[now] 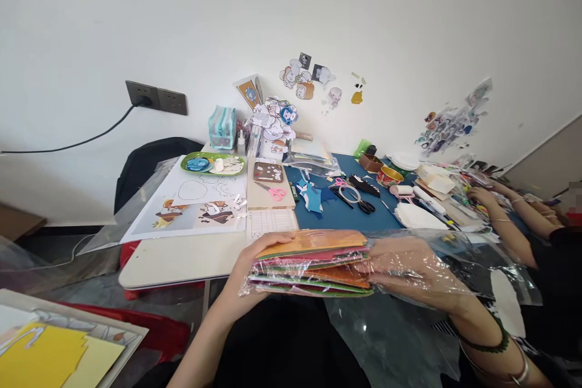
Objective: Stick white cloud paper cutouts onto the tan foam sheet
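Note:
A thick stack of coloured sheets (313, 248), orange, pink, red and green at the edges, is held up in front of my body inside a clear plastic bag (477, 260). My left hand (254, 260) is closed round the left end of the stack, gripping it through the plastic. From the right, my right hand (409, 264) reaches inside the bag, its fingers pinching the right edge of the sheets. Whether the sheets are paper or felt I cannot tell. Beyond them on the table lie pink-handled scissors (275, 193) and blue cut pieces (311, 196).
A green tray (185, 163) holds cut pieces beside printed drawings (191, 194). Black scissors (366, 207), a tape ring and a yellow-red bowl (390, 176) lie on the blue mat. Co-workers' arms (504, 224) work at right. A red stool (154, 327) stands lower left.

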Available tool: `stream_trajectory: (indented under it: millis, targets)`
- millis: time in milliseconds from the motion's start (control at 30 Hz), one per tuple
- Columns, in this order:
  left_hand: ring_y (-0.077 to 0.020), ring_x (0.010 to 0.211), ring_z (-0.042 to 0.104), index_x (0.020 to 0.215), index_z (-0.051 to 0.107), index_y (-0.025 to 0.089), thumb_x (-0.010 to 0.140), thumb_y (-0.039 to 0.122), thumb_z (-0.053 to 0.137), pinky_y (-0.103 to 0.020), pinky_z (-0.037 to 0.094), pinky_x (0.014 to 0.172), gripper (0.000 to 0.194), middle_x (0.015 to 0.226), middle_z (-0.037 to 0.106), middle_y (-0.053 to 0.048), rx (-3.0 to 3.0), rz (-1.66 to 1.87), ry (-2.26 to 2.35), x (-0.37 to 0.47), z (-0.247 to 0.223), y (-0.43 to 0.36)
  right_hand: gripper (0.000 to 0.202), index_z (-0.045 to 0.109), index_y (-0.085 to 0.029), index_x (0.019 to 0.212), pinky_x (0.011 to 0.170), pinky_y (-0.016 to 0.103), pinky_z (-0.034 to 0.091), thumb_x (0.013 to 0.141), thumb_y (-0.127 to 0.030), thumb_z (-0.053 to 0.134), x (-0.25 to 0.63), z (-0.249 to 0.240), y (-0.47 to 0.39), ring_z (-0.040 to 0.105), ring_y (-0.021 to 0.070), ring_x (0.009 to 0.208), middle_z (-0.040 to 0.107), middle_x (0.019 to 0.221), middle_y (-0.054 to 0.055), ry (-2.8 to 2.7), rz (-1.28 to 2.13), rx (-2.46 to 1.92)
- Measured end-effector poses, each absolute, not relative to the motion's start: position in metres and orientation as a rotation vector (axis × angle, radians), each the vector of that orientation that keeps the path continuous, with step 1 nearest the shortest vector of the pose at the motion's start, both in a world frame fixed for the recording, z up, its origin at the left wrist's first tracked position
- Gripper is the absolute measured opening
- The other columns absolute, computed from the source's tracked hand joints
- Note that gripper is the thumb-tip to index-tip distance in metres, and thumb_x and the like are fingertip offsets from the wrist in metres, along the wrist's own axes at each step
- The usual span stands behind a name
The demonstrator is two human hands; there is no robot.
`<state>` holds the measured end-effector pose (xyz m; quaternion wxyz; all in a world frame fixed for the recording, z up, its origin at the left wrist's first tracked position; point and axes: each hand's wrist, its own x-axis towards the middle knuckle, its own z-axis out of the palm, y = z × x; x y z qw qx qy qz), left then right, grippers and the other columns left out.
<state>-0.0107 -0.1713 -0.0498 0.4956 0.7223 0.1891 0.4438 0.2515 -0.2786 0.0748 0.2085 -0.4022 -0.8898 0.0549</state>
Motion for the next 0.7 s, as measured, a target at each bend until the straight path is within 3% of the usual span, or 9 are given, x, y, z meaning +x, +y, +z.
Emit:
stream_trajectory:
  millis: [400,567,700]
  targets:
    - [-0.0282,0.115,0.055,0.111,0.058,0.025,0.064,0.026,0.079,-0.037,0.040,0.099,0.052,0.122,0.060,-0.008,1.728,1.047,0.420,-0.0117,-0.0486,-0.1700,0.045,0.056,-0.031,0.119,0.065,0.029,0.054,0.080,-0.009,0.058,0.2472,0.0811,-0.2860,0.067,0.0204,0.079,0.071,0.093,0.002,-2.528,0.135,-1.153]
    - [-0.0287,0.113,0.056,0.111,0.057,0.024,0.066,0.026,0.078,-0.038,0.042,0.097,0.050,0.122,0.060,-0.010,1.712,1.038,0.462,-0.0114,-0.0467,-0.1708,0.048,0.053,-0.035,0.124,0.072,0.033,0.055,0.082,-0.013,0.055,0.2482,0.0788,-0.2858,0.066,0.0234,0.087,0.070,0.099,0.003,-2.571,0.115,-1.176]
    - [-0.0273,0.113,0.056,0.109,0.057,0.025,0.066,0.026,0.078,-0.035,0.042,0.097,0.048,0.119,0.061,-0.008,1.708,1.045,0.466,-0.0102,-0.0455,-0.1709,0.040,0.059,-0.035,0.118,0.076,0.035,0.054,0.084,-0.016,0.055,0.2430,0.0758,-0.2829,0.065,0.0244,0.090,0.070,0.099,0.001,-2.522,0.104,-1.287]
